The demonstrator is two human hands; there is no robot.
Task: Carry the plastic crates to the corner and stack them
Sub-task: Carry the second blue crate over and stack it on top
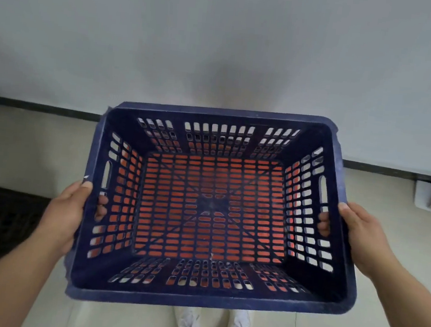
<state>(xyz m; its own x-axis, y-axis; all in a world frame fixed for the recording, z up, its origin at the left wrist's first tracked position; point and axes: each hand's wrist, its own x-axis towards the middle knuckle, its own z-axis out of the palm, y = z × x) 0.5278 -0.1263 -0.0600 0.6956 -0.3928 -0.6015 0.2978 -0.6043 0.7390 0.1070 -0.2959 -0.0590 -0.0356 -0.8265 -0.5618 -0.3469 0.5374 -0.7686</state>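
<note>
Hands are gripping the blue crate (215,206) by its side handle slots, the left hand (66,214) and right hand (361,237) each closed around a rim, holding it level above an orange crate (206,189) showing through the mesh, near the wall (221,44). Stacking looks underway; next, lowering it squarely so the rims are meeting.

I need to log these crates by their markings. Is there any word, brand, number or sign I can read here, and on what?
None: no readable text shows.
Blue crate: no label or number visible on rim or walls.
Red crate beneath: seen only through the slots, no markings visible.
Wall, floor: bare of signs.
</note>
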